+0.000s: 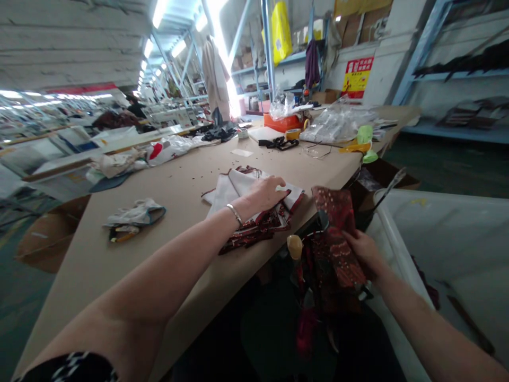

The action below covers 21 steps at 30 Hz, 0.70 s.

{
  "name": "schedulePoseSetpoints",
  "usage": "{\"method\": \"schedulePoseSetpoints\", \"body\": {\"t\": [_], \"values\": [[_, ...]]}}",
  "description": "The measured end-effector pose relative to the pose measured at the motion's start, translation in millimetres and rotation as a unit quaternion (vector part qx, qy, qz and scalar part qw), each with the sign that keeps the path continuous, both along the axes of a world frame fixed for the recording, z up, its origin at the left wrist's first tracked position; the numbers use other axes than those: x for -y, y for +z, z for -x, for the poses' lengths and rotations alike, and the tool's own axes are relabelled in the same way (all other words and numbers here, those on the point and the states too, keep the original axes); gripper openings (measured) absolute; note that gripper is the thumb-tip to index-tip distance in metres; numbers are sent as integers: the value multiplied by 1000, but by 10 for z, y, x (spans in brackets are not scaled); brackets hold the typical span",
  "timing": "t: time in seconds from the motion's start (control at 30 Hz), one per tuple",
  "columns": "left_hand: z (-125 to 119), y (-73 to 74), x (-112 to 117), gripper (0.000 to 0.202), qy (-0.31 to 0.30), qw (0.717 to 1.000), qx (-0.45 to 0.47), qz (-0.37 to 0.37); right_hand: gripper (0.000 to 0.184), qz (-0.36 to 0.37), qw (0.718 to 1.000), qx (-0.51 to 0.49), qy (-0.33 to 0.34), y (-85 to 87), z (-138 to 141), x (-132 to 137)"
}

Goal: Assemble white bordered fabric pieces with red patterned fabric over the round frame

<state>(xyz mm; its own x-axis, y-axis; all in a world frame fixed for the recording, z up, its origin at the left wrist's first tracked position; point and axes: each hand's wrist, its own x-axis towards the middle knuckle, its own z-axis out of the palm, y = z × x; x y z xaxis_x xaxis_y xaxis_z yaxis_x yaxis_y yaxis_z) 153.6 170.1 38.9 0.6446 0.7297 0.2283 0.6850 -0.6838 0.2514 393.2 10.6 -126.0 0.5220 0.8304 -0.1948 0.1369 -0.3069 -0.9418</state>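
Head view: 1 surface (178, 178), tan, lg., bearing most items. 1 tub (469, 204), white, R. of wearer. 1 pile clear plastic bags (338, 123), far end. 1 stack of white cloth pcs w/ dark-red patterned edging (238, 185), near edge of surface, corners uneven. 1 dark-red patterned fabric pc (340, 239), off surface edge, above lap, betw. stack & tub; more patterned cloth below it, separate or not can't tell. R. hand (363, 252): fingers closed on that pc. L. hand (268, 192): on top of stack, fingers bent; gripping or merely resting, can't tell. 1 white cloth bundle, blue trim (137, 213), L. of stack. 1 tape roll, yellow (293, 134). 1 bracelet (235, 215), L. wrist.

Step, est.: handling pcs at the stack, one hand each. Next move prob. calls for firm R. hold, light L. touch so stack doesn't slide.
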Motion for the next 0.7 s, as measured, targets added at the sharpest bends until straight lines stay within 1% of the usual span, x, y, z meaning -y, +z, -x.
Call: {"method": "schedulePoseSetpoints", "body": {"t": [0.07,0.1,0.13,0.17,0.2,0.23,0.27,0.3,0.33,0.37,0.43,0.5,0.57,0.63,0.7], "values": [[-84,-96,-56,32,-5,995,-95,-23,32,47,997,56,-13,-481,-37,160],[-121,-127,-74,30,-7,992,-125,-30,29,60,995,73,-22,-669,-41,219],[-156,-146,-89,29,-5,989,-144,-31,29,69,994,85,-31,-811,-40,259],[-186,-151,-103,26,0,987,-157,-28,33,73,992,97,-38,-904,-37,277],[-210,-143,-114,24,6,986,-166,-23,38,72,991,108,-42,-947,-32,274],[-227,-123,-123,22,11,984,-176,-20,43,65,990,118,-42,-939,-22,252],[-235,-90,-125,21,16,983,-184,-18,45,49,990,128,-35,-881,-3,216],[-230,-46,-120,21,19,982,-189,-19,45,22,990,137,-25,-776,32,172],[-212,7,-106,22,23,981,-191,-21,44,-14,989,144,-16,-628,86,126],[-179,68,-81,24,25,981,-192,-27,42,-60,988,145,-6,-442,163,83],[-66,199,4,28,23,980,-192,-57,37,-166,976,137,18,2,388,17],[102,318,128,28,23,977,-185,-102,29,-260,954,133,65,465,679,-29],[304,395,280,27,29,975,-168,-146,23,-330,921,157,133,855,987,-83],[513,419,443,26,41,974,-144,-170,26,-370,888,198,186,1121,1276,-170],[707,399,605,24,48,975,-119,-183,37,-375,870,240,214,1267,1529,-287]]}}
